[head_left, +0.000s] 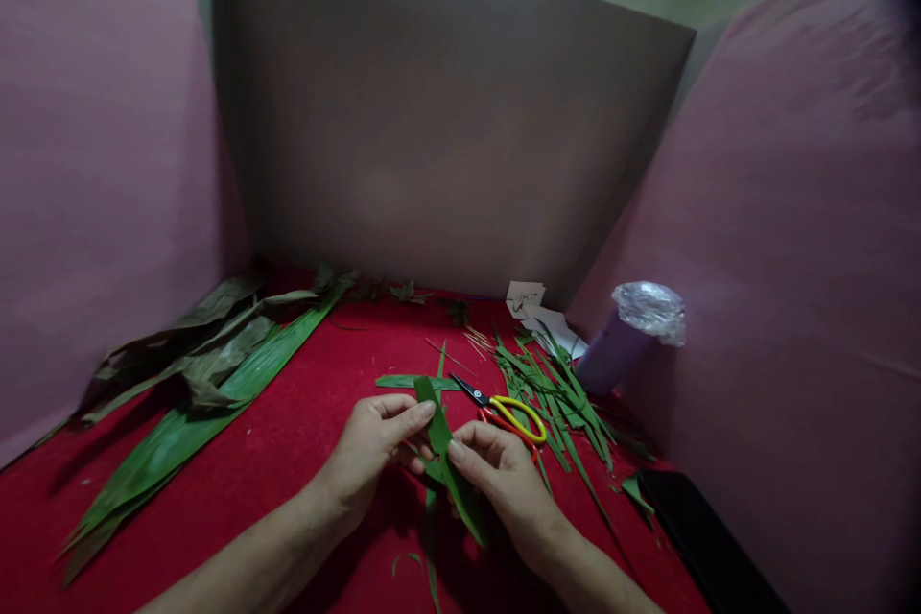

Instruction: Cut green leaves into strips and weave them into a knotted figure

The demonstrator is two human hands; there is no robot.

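Note:
Between my two hands, over the red cloth, I hold a green leaf strip [440, 436]. My left hand [374, 451] pinches its upper left part between thumb and fingers. On the strip's right side, lower down, my right hand [498, 475] grips with the thumb on top. A narrower strip [431, 537] hangs or lies beneath, and I cannot tell whether it is joined. Just beyond my right hand lie scissors [504, 406] with yellow and red handles and dark blades. Behind the held strip, another cut leaf piece [410, 383] rests flat.
Long green leaves [216, 422] and dried brown leaves [216, 365] lie at the left. To the right are a pile of thin green strips [554, 393], white papers [525, 297], a purple container [611, 353] topped with clear plastic, and a black flat object [709, 537]. Walls enclose the red cloth [288, 460].

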